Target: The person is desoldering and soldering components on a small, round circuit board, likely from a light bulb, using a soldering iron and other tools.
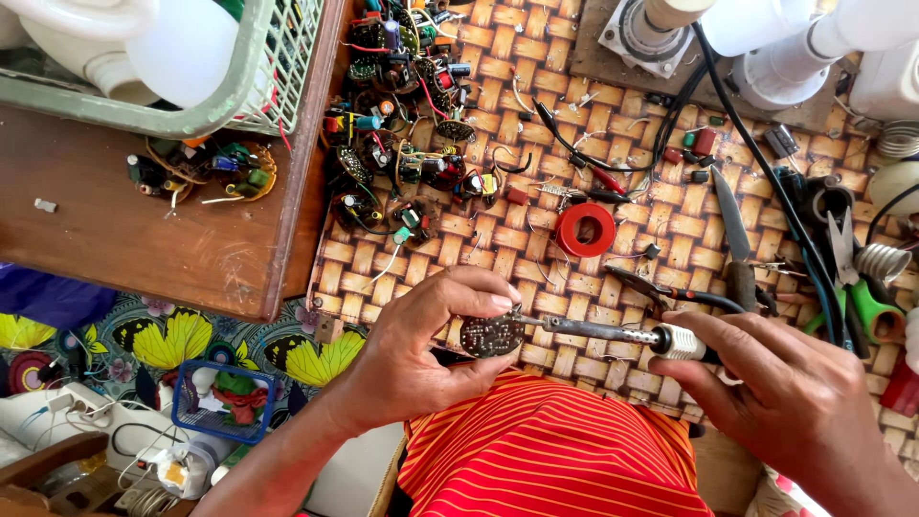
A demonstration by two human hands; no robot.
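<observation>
At the far left, a green plastic basket [251, 91] with white bulb housings is set on a wooden board [144, 230], and loose circuit boards [407, 144] are heaped just to its right on the woven worktop [536, 77]. A small round circuit board [492, 335] is pinched in the grip of the left hand [421, 349], above a red striped lap. Its surface is met by the tip of a soldering iron [593, 332], though actual contact cannot be judged with certainty. The iron's handle is enclosed in the grip of the right hand [775, 393]. A red tape ring [585, 230] lies beyond, with a knife [732, 225] further right.
</observation>
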